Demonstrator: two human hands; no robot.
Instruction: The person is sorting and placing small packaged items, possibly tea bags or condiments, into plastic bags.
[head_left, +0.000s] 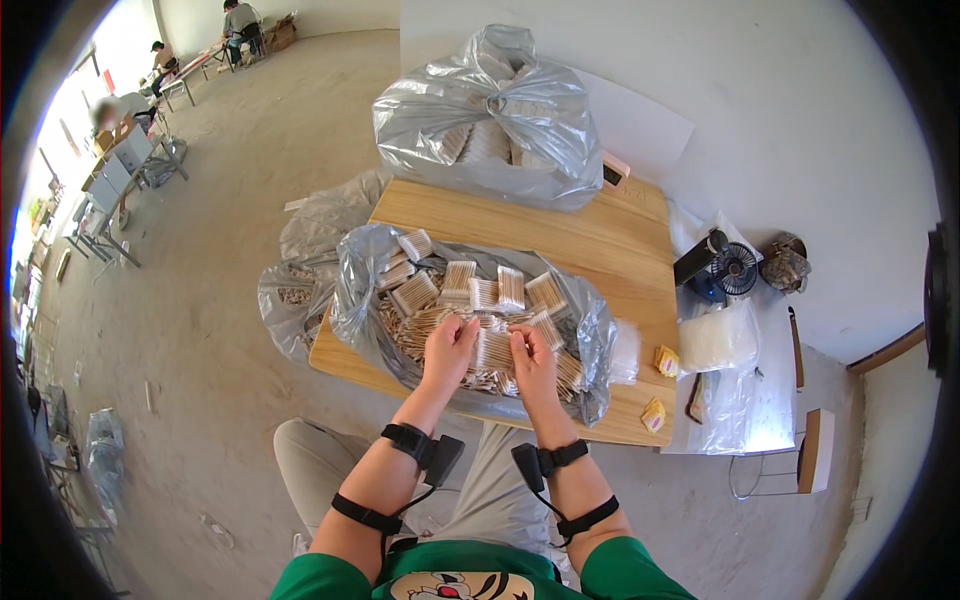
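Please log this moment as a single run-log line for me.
left hand: on cotton swab bundle | right hand: on same bundle | place: open grey bag on wooden table | behind: tied grey bag

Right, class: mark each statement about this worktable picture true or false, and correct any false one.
1. Both hands are in the open bag of cotton swab bundles. True: the left hand and right hand hold a bundle between them.
2. The tied grey bag sits on the floor. False: it sits at the far end of the wooden table.
3. A small black fan stands right of the table. True.
4. The person wears red sleeves. False: the sleeves are green.
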